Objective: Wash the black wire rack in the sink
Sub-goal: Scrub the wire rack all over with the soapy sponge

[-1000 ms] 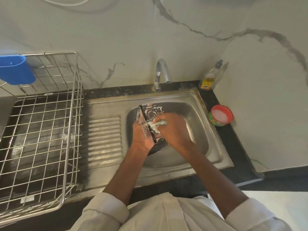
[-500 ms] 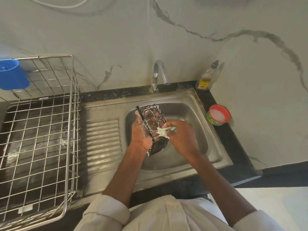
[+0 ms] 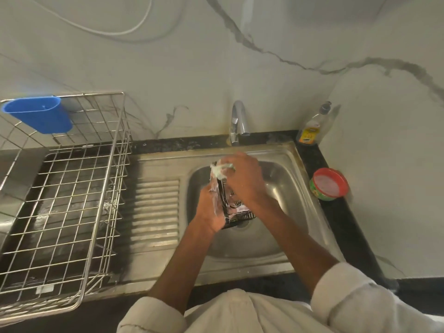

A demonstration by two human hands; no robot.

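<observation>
Head view: looking down over a steel sink set in a dark table; both forearms reach in from white sleeves.
Rack: black wire rack, held over the basin and standing on end, its lower end near the drain. Thin black wires with a finer grid at the bottom edge. White suds cling along the frame. Upper part hidden behind the right hand.
Left hand: left hand curled round the rack's left edge, gripping it from the side; foam on the fingers.
Right hand: right hand closed on a pale, sudsy scrubbing pad, pressed against the top end of the rack. How many fingers hold the pad, I cannot tell.
Tap: chrome spout at the back rim of the sink, just behind the hands.
Right of sink: clear soap bottle with a yellow label in the back corner; round red-rimmed tub nearer, both on the table.
Left of sink: ribbed drainboard, then a wire dish basket with a blue plastic cup hung on its back rail.
Wall: pale marble with grey veins.
</observation>
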